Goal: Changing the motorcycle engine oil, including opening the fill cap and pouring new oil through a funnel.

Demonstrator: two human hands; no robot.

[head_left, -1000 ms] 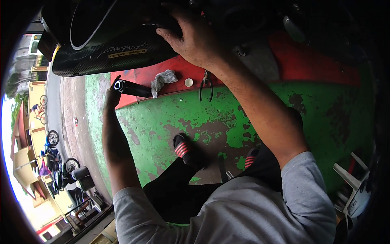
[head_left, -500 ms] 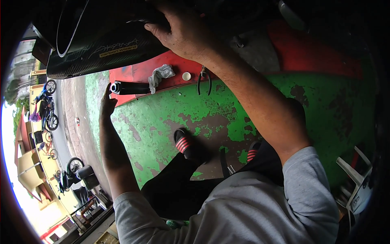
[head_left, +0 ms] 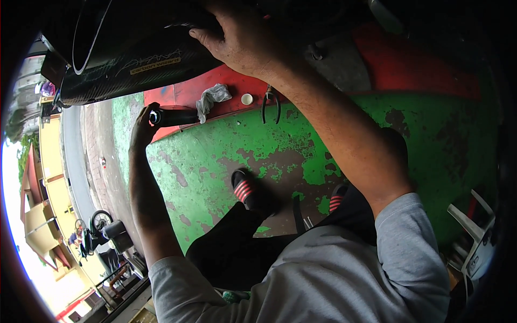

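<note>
Gripping the black handlebar grip [head_left: 172, 116] at left of centre, the left hand [head_left: 141, 126] steadies while the right hand [head_left: 237, 37] presses flat on the stiff, probably heavy, slick black exhaust pipe [head_left: 134, 64] in the upper left.

Left hand [head_left: 141, 125] grips a black handlebar grip [head_left: 173, 117]; right hand [head_left: 237, 37] rests on a black exhaust pipe [head_left: 134, 64] above a green floor [head_left: 226, 156]

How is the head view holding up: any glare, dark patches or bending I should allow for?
Head view: daylight blows out the lower-left rim; the top is dim, so the right hand on the glossy black carbon-weave panel sits in shade; the left hand by the black cylindrical tube is evenly lit; the worn green-painted floor bows toward the edges.
</note>
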